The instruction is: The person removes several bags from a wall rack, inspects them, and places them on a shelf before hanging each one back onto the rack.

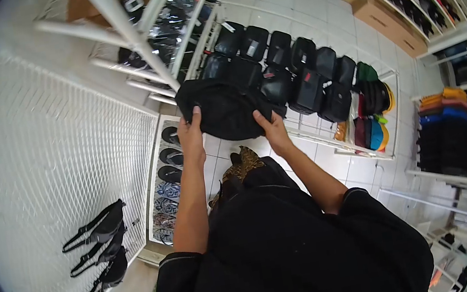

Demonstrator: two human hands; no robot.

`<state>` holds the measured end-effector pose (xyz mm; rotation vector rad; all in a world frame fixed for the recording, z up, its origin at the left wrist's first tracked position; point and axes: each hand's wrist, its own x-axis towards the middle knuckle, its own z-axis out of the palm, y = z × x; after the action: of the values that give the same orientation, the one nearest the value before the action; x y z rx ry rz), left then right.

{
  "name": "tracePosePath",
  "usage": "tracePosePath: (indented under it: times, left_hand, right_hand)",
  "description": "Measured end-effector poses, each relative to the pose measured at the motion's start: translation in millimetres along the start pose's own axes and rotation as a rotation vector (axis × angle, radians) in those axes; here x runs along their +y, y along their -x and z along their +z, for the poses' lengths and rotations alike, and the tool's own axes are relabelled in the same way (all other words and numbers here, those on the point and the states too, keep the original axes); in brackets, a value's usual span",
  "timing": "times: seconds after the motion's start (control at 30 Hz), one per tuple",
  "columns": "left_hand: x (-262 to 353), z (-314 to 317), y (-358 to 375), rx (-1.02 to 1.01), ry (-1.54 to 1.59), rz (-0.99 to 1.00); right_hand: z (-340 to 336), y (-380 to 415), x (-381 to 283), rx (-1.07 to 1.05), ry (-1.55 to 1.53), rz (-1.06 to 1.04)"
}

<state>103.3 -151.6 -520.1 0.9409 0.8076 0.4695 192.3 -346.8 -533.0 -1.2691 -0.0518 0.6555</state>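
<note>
A black fabric item (222,111), perhaps a cap or soft bag, is stretched between my two hands over the edge of a white rack. My left hand (191,135) grips its left side, thumb on top and fingers underneath. At its lower right edge, my right hand (273,130) holds it the same way. Just beyond the item, rows of black bags (279,48) stand on the white wire rack (329,139). The far part of the held item overlaps the nearest bags, so its full outline is hard to make out.
Colourful caps (371,132) sit at the rack's right end. On the left, black bags (106,225) hang on a white mesh panel (56,130), beside a shelf of sandals (170,175). Folded clothes (446,132) and a cardboard box (387,25) are to the right. White bars rise at upper left.
</note>
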Motion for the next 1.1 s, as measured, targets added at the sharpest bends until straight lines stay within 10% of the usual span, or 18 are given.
tracePosePath:
  times: [0.67, 0.8, 0.87, 1.1]
  left_hand:
    - [-104.8, 62.8, -16.8, -0.351, -0.619, -0.348]
    - [-104.1, 46.1, -13.4, -0.296, -0.662, -0.372]
    - [-100.4, 38.4, -7.9, -0.257, -0.665, -0.357]
    - [-94.2, -22.7, 13.2, -0.109, -0.565, -0.346]
  right_hand:
    - [-208.6, -163.1, 75.2, 0.398, 0.049, 0.351]
    - [-211.1, -178.1, 98.6, 0.598, 0.588, 0.472]
    - [-202.1, -179.4, 106.1, 0.635, 1.043, 0.432]
    - [-121.8, -109.4, 128.4, 0.468, 1.012, -0.135]
